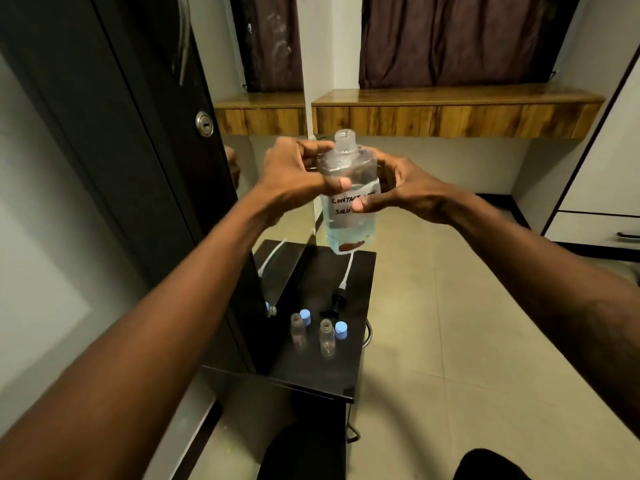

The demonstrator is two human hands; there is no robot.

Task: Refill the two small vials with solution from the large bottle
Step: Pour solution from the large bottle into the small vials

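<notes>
I hold the large clear bottle (349,216) upright in the air with both hands. It has an open neck, a handwritten white label and pale blue solution in its lower half. My left hand (294,171) grips its upper left side, my right hand (398,188) its right side. Below, on the small dark table (332,375), two small clear vials stand open: the left vial (298,332) and the right vial (327,337). A blue cap (305,315) lies by the left vial, another blue cap (341,330) by the right one.
A black pump top (335,301) with a white tube lies on the table behind the vials. A dark wardrobe door with a mirror (273,188) stands at the left. A wooden shelf (450,112) runs along the far wall. White drawers (602,223) are at the right.
</notes>
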